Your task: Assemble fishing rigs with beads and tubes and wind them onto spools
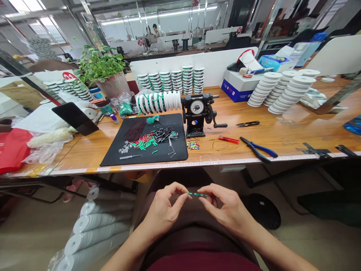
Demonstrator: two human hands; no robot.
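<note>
A thin green cord with dark bands [193, 194] is stretched between my hands above my lap. My left hand [170, 201] pinches one end between thumb and forefinger. Its other end sits between the thumb and fingers of my right hand [220, 203]. Both hands are in front of the table's edge. On the black mat [118, 146] beyond them lie green and red tubes [145, 140], black pieces [166, 133], dark thin strands [137, 130], small silvery bits [126, 147] and a small screwdriver [130, 156].
Behind the mat stands a hand-cranked winding machine [197, 109] carrying white spools [160, 101]. Blue-handled pliers [258, 149], a red cutter [229, 139] and black snips [248, 123] lie right. Stacked white spools [291, 92] stand farther back. White rolls [93, 229] are on the floor at left.
</note>
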